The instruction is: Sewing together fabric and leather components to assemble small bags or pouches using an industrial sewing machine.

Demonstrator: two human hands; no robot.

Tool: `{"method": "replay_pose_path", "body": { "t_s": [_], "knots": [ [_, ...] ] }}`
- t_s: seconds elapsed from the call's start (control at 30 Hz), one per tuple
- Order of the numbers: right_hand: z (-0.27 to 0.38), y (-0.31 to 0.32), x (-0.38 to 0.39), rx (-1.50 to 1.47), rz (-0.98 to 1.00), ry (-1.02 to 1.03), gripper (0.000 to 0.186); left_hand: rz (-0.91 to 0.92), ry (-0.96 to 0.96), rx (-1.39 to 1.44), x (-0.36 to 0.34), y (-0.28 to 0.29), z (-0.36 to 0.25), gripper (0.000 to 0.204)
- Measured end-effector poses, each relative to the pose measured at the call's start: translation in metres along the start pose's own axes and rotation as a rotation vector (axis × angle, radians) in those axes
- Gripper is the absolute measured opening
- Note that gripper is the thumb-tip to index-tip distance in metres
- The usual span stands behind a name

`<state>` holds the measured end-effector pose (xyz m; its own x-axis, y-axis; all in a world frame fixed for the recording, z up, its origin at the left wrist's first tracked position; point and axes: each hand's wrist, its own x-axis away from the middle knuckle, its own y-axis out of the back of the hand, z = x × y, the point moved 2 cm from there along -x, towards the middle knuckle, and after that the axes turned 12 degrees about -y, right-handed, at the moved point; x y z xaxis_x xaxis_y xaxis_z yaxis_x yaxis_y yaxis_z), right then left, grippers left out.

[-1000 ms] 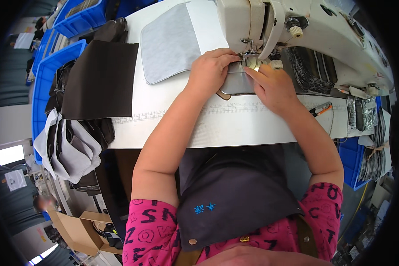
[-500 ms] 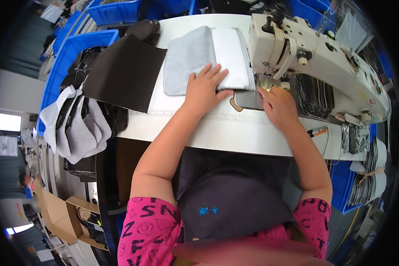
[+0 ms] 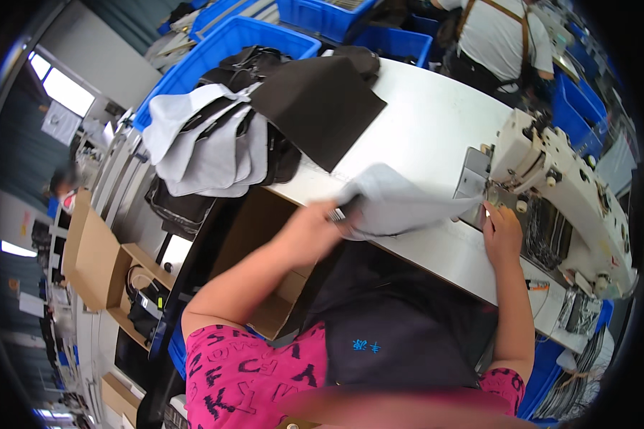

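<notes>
My left hand (image 3: 315, 227), blurred by motion, grips the near end of a light grey fabric piece (image 3: 393, 193) with a dark layer showing under it, lifted over the table's front edge. The piece narrows toward the needle area of the white sewing machine (image 3: 551, 187). My right hand (image 3: 503, 227) is closed on its tip there, beside the metal bed plate (image 3: 471, 175). Dark stacked pieces (image 3: 544, 242) lie under the machine arm. A dark brown fabric square (image 3: 315, 107) lies at the left of the white table (image 3: 436, 107), next to several light grey pieces (image 3: 200, 154).
Blue bins (image 3: 154, 96) flank the table at the back and sides. A co-worker's back (image 3: 494, 39) is beyond it. An open cardboard box (image 3: 89, 257) stands at left. An orange-handled tool (image 3: 537, 284) lies at the right front.
The view has swung round. My left hand, earlier flat on the grey piece, has pulled it toward me and lifted it off the table. My right hand stays beside the machine.
</notes>
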<state>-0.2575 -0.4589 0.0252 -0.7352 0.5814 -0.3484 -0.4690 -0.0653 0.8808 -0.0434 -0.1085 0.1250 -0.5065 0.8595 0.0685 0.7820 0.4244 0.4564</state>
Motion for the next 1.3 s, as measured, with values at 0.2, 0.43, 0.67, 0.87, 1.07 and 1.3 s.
{"method": "replay_pose_path", "body": {
  "t_s": [0.2,0.43,0.67,0.87,1.07,1.3],
  "knots": [
    [0.000,0.000,0.001,-0.031,-0.005,0.002,0.031,-1.151,-0.251,0.083,0.026,0.191,-0.066,0.061],
    [-0.001,-0.001,0.001,-0.010,-0.011,0.005,0.032,-1.347,-0.365,-1.258,0.030,0.276,-0.063,0.050],
    [-0.003,0.000,0.003,-0.034,-0.004,-0.017,0.029,-0.649,0.143,-1.238,0.000,0.270,0.068,0.073],
    [-0.012,-0.008,0.001,0.053,0.027,-0.015,0.032,-1.568,-0.331,-0.629,0.105,0.334,0.124,0.039],
    [-0.025,-0.018,0.000,0.059,0.053,-0.015,0.034,-1.788,0.394,-0.385,0.206,0.346,0.290,0.046],
    [-0.028,-0.019,0.000,0.080,0.043,0.013,0.035,-1.485,0.876,-0.320,0.195,0.311,0.385,0.051]
  ]
}}
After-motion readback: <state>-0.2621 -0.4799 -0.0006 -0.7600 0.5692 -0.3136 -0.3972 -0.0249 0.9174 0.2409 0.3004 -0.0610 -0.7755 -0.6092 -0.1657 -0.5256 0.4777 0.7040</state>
